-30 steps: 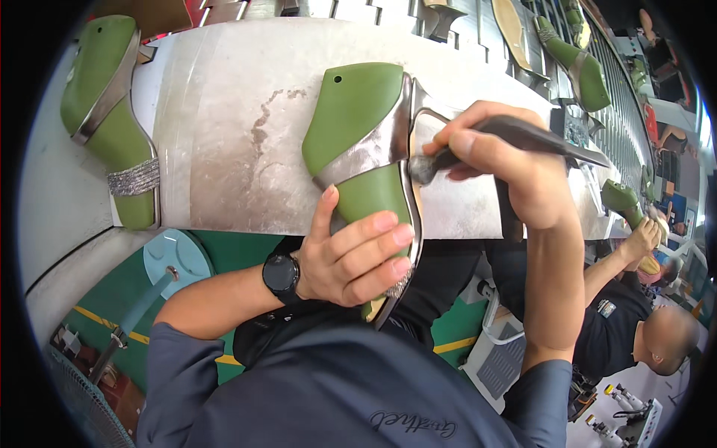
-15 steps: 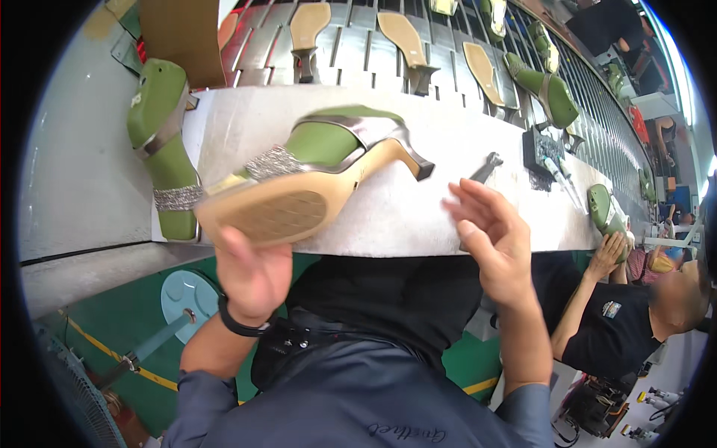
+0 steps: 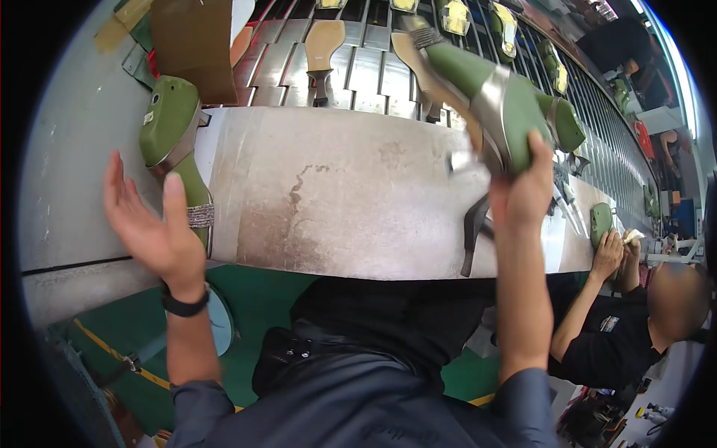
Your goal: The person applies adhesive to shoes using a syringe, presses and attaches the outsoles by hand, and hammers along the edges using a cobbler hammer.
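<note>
My right hand (image 3: pixel 525 187) grips a heeled sandal (image 3: pixel 489 93) by its heel end. The sandal is fitted on a green shoe last, has silver straps and a glittery toe band, and is lifted over the bench's far right edge, toe pointing away and left; it is slightly blurred. At the left, my left hand (image 3: pixel 157 235) is open and holds nothing, fingers spread. Beside it a second sandal on a green last (image 3: pixel 173 123) lies at the left end of the bench (image 3: pixel 336 194), partly hidden by that hand.
Beyond the bench runs a slatted conveyor (image 3: pixel 284 56) carrying heeled soles (image 3: pixel 324 45) and green lasts (image 3: pixel 504 30). A brown cardboard piece (image 3: pixel 196 52) stands far left. A dark curved tool (image 3: pixel 472 235) lies near my right wrist. A co-worker (image 3: pixel 597 321) handles another green last at right.
The sandal has passed from my left hand to my right and swung up and right toward the conveyor. My left hand has moved left, empty.
</note>
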### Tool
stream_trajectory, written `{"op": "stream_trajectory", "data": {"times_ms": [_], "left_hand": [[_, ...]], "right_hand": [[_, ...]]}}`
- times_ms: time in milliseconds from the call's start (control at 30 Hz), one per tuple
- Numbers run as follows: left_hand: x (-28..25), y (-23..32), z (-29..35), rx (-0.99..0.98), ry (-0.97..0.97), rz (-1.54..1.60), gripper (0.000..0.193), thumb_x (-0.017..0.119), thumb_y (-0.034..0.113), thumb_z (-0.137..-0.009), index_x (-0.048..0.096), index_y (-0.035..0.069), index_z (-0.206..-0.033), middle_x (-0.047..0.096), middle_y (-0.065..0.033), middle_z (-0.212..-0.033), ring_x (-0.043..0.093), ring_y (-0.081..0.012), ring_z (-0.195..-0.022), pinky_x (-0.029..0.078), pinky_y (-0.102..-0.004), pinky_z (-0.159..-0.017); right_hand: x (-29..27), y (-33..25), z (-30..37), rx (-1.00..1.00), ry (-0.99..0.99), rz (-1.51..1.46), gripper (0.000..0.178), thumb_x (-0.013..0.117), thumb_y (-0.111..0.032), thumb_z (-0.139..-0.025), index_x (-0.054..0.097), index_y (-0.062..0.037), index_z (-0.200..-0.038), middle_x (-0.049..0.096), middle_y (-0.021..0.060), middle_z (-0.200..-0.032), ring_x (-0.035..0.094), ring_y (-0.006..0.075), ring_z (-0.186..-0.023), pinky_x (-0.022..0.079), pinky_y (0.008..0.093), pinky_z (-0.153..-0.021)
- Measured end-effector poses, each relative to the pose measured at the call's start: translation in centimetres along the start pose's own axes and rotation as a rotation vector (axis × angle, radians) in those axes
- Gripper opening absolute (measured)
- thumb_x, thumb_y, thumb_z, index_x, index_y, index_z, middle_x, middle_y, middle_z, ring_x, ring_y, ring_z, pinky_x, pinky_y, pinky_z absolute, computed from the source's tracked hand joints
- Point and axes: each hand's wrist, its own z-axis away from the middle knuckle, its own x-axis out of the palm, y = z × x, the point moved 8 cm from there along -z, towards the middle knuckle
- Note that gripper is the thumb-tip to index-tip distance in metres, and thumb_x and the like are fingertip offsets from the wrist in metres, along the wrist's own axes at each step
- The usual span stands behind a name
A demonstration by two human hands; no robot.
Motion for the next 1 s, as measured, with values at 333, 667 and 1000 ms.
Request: {"op": "stream_trajectory", "data": {"times_ms": [333, 667, 1000], "left_hand": [[2.2, -8.0, 0.4, -0.720, -0.279, 0.227, 0.041, 0.080, 0.019, -0.092, 0.064, -0.004, -0.122, 0.071, -0.0090, -0.109, 0.065, -0.0162, -0.097, 0.052, -0.0311, -0.088], [7.2, 2.3, 9.7, -1.108, -0.607, 0.994, 0.067, 0.054, 0.042, -0.101, 0.048, -0.010, -0.143, 0.066, -0.0254, -0.128, 0.071, -0.0263, -0.108, 0.059, -0.0353, -0.093], [7.3, 8.3, 9.2, -0.926, -0.746, 1.007, 0.064, 0.069, 0.020, -0.094, 0.046, -0.002, -0.149, 0.058, -0.0120, -0.142, 0.056, -0.0216, -0.127, 0.042, -0.0368, -0.111]], "right_hand": [[-5.7, 0.4, -12.1, -0.221, -0.060, 1.351, 0.052, 0.069, -0.036, -0.096, 0.066, 0.0020, -0.130, 0.074, 0.0196, -0.119, 0.070, 0.0288, -0.111, 0.051, 0.0404, -0.098], [-5.6, -1.1, 11.0, -0.593, -0.148, 1.475, 0.031, 0.069, -0.002, -0.088, 0.071, 0.0013, -0.119, 0.069, 0.0175, -0.104, 0.065, 0.0330, -0.094, 0.053, 0.0406, -0.087], [-5.4, -1.3, 11.8, -0.598, -0.146, 1.430, 0.033, 0.070, 0.000, -0.084, 0.072, 0.0016, -0.117, 0.070, 0.0166, -0.107, 0.066, 0.0322, -0.098, 0.053, 0.0405, -0.090]]}}
